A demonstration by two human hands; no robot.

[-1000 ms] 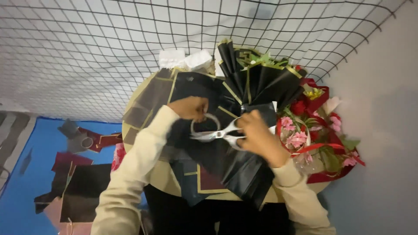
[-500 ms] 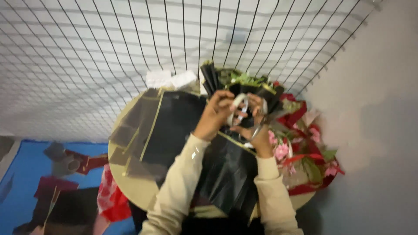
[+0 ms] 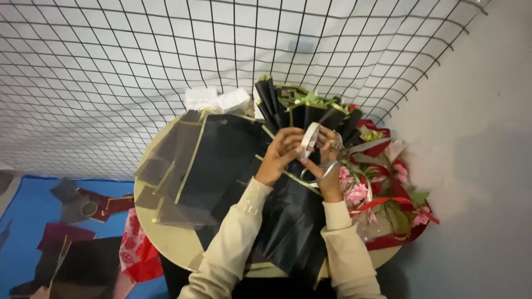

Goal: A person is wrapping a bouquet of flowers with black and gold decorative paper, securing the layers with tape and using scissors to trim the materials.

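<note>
Left hand: our left hand [image 3: 282, 156] has its grip closed on a white roll of tape [image 3: 309, 139], raised above the desk's middle.
Right hand: our right hand [image 3: 328, 166] has its grip closed around silver scissors [image 3: 354, 148], blades pointing right, touching the tape.
Edges: the round beige desk [image 3: 166, 238] stands against a black wire grid [image 3: 138, 66] behind and a grey wall [image 3: 476, 166] on the right; we see open room only at its left edge.
Surface: black wrapping sheets with gold edges [image 3: 221, 160] cover most of the desk; a bouquet of pink flowers in red wrap [image 3: 388, 199] lies along the right rim.
Room: a blue floor mat [image 3: 22, 221] below left carries dark and red paper scraps [image 3: 138, 252].
</note>
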